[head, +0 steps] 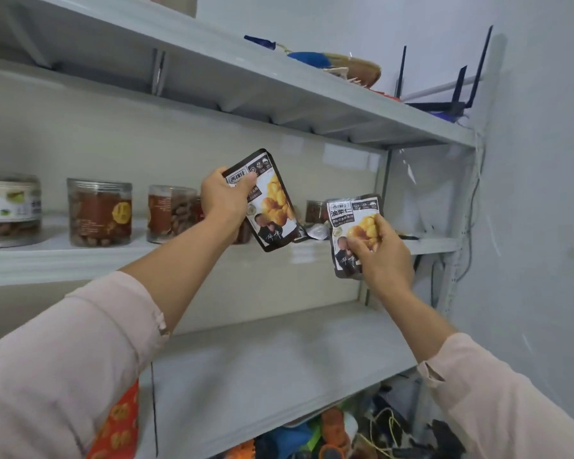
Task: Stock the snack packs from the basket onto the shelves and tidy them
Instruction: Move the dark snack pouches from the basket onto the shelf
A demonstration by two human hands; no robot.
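Two dark snack packs with yellow chestnuts printed on them are held up in front of the middle shelf (424,245). My left hand (222,200) grips the left snack pack (275,207) by its upper left corner, tilted. My right hand (381,250) pinches the right snack pack (348,220) from its lower right, upright, its bottom edge below the shelf lip. No basket is in view.
Clear jars of nuts (99,212) stand along the middle shelf to the left, and another small jar (315,211) sits behind the packs. The lower shelf (272,362) is bare. A woven tray (352,66) and a router (444,101) sit on the top shelf. Clutter lies below.
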